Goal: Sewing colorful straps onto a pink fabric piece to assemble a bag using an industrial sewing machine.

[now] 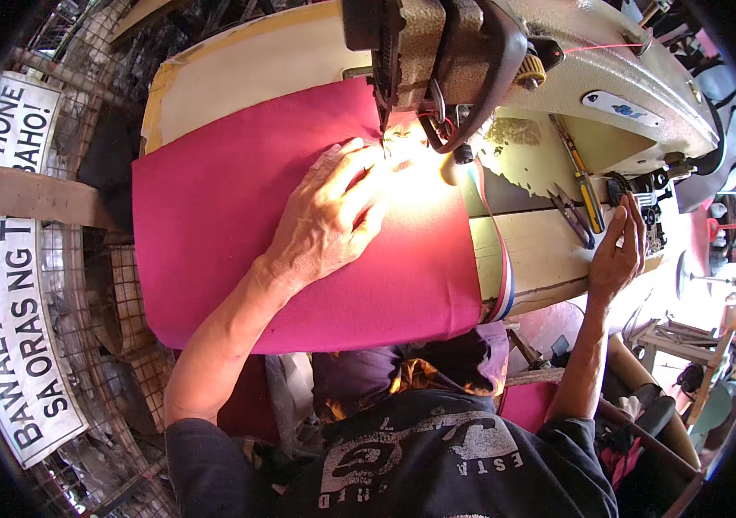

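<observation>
A wide piece of magenta fabric (212,233) lies over the bed of a sewing machine (644,95), its far edge running under the machine's head. My left hand (329,207) rests on the fabric just left of the needle area, palm down, fingers stretched toward the needle. Bright lamp glare washes out the cloth beside the fingertips. Over on the right, my right hand (618,246) is raised with its fingers extended against the handwheel end of the machine (635,194). Nothing shows in its grasp. The needle itself is hard to make out.
Small snips (571,216) and a yellow-and-black handled tool (592,203) lie on the table right of the fabric. A striped ribbon (503,268) hangs over the front edge. Wire mesh (83,129) with a printed sign (18,285) stands at the left.
</observation>
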{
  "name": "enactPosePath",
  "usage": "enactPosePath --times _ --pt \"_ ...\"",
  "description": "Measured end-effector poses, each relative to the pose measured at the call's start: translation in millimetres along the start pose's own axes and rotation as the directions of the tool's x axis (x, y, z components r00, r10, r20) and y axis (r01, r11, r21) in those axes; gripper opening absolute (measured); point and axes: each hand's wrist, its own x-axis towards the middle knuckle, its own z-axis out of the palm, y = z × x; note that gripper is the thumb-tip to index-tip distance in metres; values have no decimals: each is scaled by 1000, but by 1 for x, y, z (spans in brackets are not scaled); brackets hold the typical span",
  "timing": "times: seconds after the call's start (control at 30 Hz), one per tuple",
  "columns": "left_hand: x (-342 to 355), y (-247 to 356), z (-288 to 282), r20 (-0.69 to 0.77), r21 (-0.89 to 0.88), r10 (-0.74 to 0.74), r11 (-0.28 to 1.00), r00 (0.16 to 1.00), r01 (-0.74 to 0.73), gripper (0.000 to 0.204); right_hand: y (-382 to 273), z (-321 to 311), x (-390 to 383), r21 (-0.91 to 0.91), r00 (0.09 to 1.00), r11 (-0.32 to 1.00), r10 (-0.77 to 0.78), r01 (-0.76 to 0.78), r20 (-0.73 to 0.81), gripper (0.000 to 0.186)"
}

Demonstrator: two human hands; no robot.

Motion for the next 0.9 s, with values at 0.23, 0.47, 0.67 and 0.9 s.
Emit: enactPosePath --times 0.23,0.47,0.67,0.9 --pt "-2 -4 3 0 -13 -14 1000 1000 14 45 -3 -1 3 3 983 986 -164 165 -86 39" --pt "2 -9 2 12 -3 -12 1000 1000 12 41 -6 -5 3 -13 987 987 -163 163 -10 36" --pt "7 -14 0 14 -12 12 1000 1000 -12 37 -8 -5 3 33 989 989 -146 147 -11 37" --pt "8 -14 1 47 13 23 1000 999 -23 37 -6 -2 1 24 991 990 -137 137 -11 37"
